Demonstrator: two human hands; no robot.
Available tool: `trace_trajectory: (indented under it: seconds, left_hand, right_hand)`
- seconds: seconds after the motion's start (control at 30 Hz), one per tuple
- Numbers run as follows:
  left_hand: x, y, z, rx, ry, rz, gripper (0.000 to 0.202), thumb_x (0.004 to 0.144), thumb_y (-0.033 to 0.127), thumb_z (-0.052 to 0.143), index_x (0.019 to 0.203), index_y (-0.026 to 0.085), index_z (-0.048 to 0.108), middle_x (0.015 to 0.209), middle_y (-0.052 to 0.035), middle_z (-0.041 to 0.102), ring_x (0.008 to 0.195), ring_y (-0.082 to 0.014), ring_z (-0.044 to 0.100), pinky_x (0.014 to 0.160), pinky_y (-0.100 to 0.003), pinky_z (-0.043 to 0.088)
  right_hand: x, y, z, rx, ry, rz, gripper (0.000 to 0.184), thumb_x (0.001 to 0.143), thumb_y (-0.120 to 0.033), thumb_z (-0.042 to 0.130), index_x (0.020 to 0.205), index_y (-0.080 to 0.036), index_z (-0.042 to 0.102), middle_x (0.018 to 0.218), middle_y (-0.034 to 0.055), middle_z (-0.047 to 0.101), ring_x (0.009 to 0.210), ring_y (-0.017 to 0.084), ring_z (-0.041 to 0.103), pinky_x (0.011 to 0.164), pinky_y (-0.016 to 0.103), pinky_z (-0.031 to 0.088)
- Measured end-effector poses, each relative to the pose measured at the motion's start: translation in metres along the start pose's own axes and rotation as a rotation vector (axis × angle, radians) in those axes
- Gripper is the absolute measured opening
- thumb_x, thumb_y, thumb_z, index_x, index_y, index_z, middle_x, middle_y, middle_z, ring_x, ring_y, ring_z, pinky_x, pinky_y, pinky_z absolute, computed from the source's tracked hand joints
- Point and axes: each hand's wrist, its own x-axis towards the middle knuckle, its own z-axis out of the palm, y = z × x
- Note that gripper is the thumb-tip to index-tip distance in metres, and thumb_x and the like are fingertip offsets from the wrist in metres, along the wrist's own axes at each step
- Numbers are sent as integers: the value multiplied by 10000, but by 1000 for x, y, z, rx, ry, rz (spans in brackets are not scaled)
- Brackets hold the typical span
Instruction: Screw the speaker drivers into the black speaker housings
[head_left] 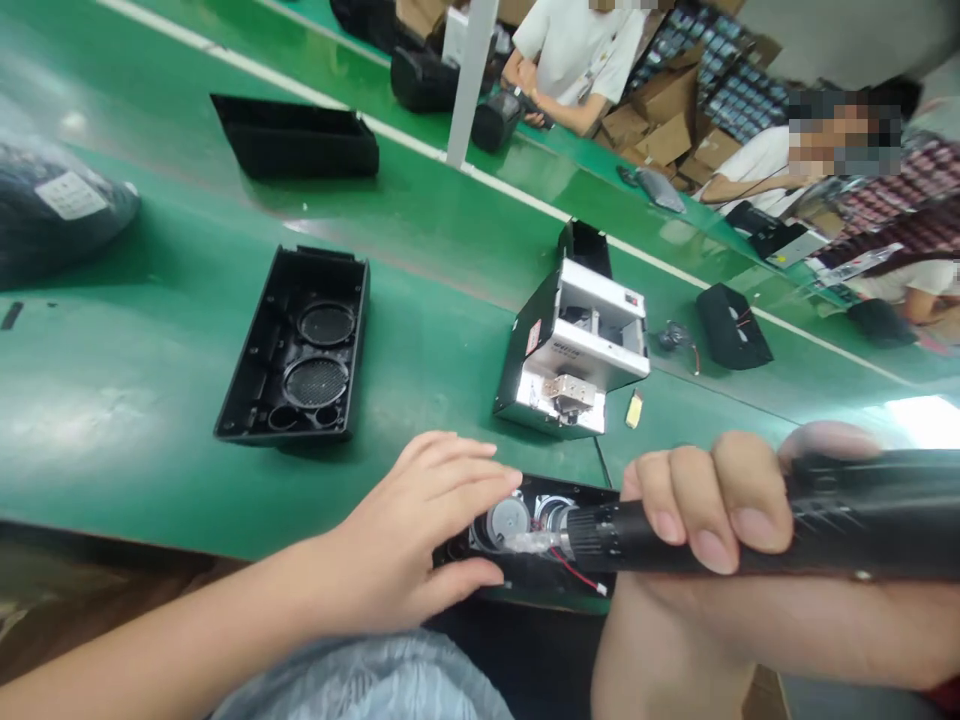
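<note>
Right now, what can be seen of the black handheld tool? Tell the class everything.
The handheld tool is black and cylindrical, plastic-looking, with a glossy body and a ribbed collar at its left end. Held across the view by the fingers of the right hand, it points left over an open black housing. Blur leaves contact there unclear.

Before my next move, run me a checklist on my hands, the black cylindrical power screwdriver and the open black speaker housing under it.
1. Right hand gripping the black cylindrical power screwdriver: ok.
2. Left hand at the left end of the open black speaker housing: ok.
3. Screwdriver seated on a screw: cannot tell, too blurred.
4. Thin red wire with white connector well clear of the screwdriver: not ok, runs close.
</note>
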Motion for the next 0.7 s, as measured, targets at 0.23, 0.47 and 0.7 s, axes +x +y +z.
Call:
trace_trajectory:
  seconds: [0.23, 0.47, 0.7]
  left_hand:
    - [45, -6, -3, -105, -62, 57, 294, 1063, 94, 639, 1316, 227, 709, 978, -17, 814, 856, -167, 696, 835, -317, 542]
    - [59, -16, -1, -227, 41, -198, 208, 1025, 147, 664, 899, 236, 802, 792, 8, 779, 682, -112, 706, 648, -187, 523]
    - [50, -22, -7, -440, 84, -375, 124, 954, 230, 777, 874, 235, 871, 764, -31, 773, 674, -139, 667, 667, -233, 523]
  right_hand:
    - [16, 2, 22, 8, 1, -263, 811, 860, -964, 595, 1109, -236, 851, 555, -59, 551, 392, 91, 408, 413, 243, 393]
    - [4, -21, 17, 53, 26, -274, 801, 805, -994, 586, 1035, -267, 830, 548, -43, 525, 417, 128, 443, 423, 280, 446]
    - [-10, -8, 37, 164, 189, -259, 630, 900, -836, 626, 1152, -296, 830, 605, -29, 533, 487, 150, 503, 490, 324, 507]
